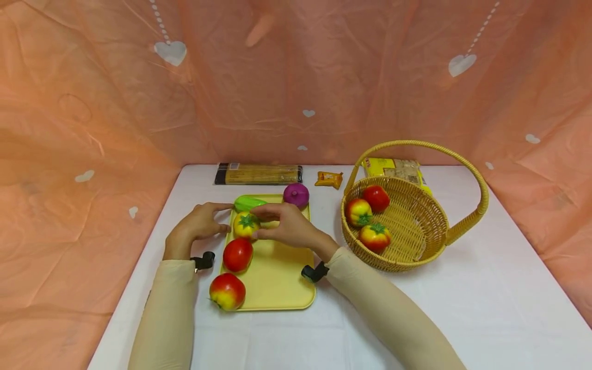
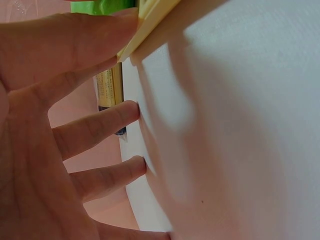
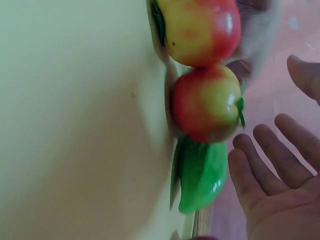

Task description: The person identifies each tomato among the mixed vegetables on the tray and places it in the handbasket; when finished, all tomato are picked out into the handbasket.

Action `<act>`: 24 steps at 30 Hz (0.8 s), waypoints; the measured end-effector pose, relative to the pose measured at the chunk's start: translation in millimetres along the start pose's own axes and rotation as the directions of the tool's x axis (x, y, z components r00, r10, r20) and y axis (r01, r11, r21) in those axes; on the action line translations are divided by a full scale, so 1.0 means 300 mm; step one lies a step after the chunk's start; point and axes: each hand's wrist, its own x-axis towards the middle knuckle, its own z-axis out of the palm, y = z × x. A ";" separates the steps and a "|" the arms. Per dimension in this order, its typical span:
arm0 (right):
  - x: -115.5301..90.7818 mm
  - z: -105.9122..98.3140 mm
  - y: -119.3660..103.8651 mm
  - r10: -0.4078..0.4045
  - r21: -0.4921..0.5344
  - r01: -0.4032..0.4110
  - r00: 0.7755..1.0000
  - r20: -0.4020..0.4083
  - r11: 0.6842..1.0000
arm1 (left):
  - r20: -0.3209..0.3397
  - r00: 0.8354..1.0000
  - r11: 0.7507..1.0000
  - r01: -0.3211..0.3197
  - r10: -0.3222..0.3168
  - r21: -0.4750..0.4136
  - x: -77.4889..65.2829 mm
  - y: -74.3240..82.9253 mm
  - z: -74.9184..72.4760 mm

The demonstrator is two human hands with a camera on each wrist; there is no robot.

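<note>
"Where is the yellow-topped tomato [image 1: 246, 224] sitting?"

"Along the left side of the yellow tray [image 1: 282, 280], with a green vegetable [image 1: 246, 202] lying behind it and a red tomato [image 1: 238, 255] sitting just in front."

"What else is standing around?"

"A two-toned tomato [image 1: 227, 291] is overhanging the tray's near left corner; a purple onion [image 1: 296, 196] is occupying the far right one. To the right, a basket [image 1: 423, 223] is holding three fruits [image 1: 375, 237]. A noodle packet [image 1: 261, 174], a small orange packet [image 1: 329, 179] and a yellow bag [image 1: 384, 167] are lying along the back of the bench [image 1: 485, 298]. In the head view, the right hand [image 1: 293, 226] is partly blocking the vegetable."

"Is the right wrist view adding anything?"

"It's showing the yellow-topped tomato's red underside and the red tomato's leafy end facing the tray."

"And the fingers?"

"The right fingers are hovering apart beside the yellow-topped tomato, holding nothing; I can't tell about contact. The left hand [image 1: 194, 226] is resting its thumb against the tray's rim, fingers spread."
</note>
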 end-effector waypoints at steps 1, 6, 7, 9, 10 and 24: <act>0.015 0.007 -0.002 0.007 -0.026 -0.007 1.000 -0.001 1.000 | 0.001 1.000 1.000 0.000 0.000 -0.001 0.001 0.000 0.000; 0.074 0.037 -0.011 0.037 -0.131 -0.036 0.999 0.006 0.991 | 0.004 1.000 1.000 -0.006 0.006 0.004 0.002 0.000 0.002; 0.082 0.043 -0.011 0.044 -0.148 -0.042 0.999 0.010 0.988 | 0.005 1.000 1.000 -0.007 0.007 0.006 0.002 0.000 0.001; 0.095 0.055 -0.012 0.057 -0.174 -0.054 0.998 0.016 0.983 | 0.004 1.000 1.000 -0.009 0.009 0.009 0.001 0.001 0.000; 0.099 0.061 -0.012 0.064 -0.185 -0.059 0.998 0.018 0.981 | 0.004 1.000 1.000 -0.010 0.010 0.009 0.000 0.002 -0.002; 0.063 0.064 -0.031 0.070 -0.196 -0.052 0.994 0.088 0.979 | 0.017 1.000 1.000 0.020 -0.020 -0.010 0.001 0.001 -0.001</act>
